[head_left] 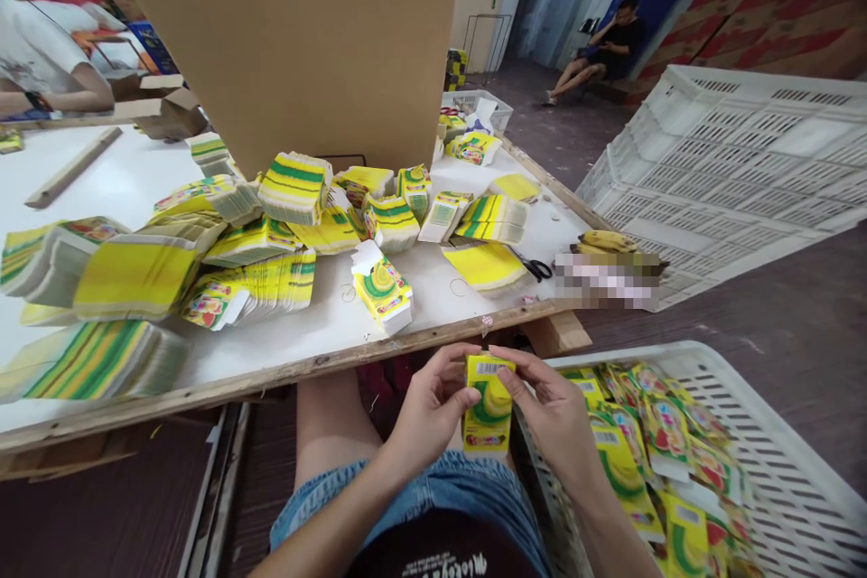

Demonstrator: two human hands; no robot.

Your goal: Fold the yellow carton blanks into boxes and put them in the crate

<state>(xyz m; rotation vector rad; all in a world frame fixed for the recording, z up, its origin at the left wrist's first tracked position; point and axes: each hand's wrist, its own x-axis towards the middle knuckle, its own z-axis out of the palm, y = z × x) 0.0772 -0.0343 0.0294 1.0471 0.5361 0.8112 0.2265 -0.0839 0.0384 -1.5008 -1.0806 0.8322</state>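
A small yellow and green printed carton (488,420) is held upright over my lap, a barcode near its top. My left hand (437,402) grips its left side, with the thumb on the front and the fingers curled behind the top. On the other side my right hand (548,402) pinches it the same way. Just beyond, on the white table (433,307), lies a folded carton (383,289) with its flap up. Flat carton blanks are piled in stacks (257,280) to the left of it.
At my right stands a white plastic basket (765,442) with many yellow cartons and packets. Black-handled scissors (535,267) and bananas (606,242) lie by the table's right edge. White crates (731,153) are stacked beyond. A large cardboard sheet (291,36) stands behind the blanks; two people sit farther off.
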